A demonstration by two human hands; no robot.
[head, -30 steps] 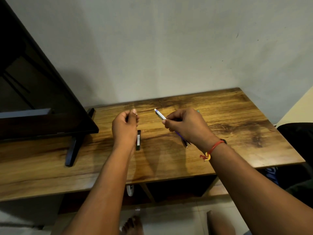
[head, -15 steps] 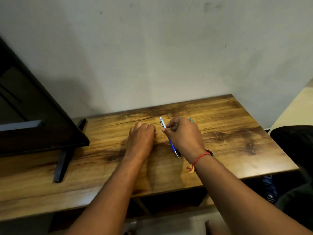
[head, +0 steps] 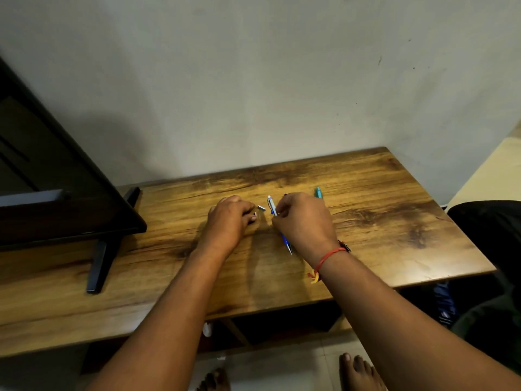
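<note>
Left hand [head: 228, 221] lowered from mid-air onto surface [head: 394, 221], fingers curled; whether they hold anything cannot be told. Small silver part [head: 261, 208] now lies at its 2 o'clock. Right hand [head: 304, 221] fingers pinch blue pen [head: 272, 206], tip toward 5 o'clock. Teal pen [head: 318, 192] at 1 o'clock. Pen likely being dismantled.

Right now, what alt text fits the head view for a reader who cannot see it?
A person's right hand pinches a blue and white pen at a wooden table, while the left hand rests curled beside a small silver piece. A teal pen lies behind the right hand.
</note>
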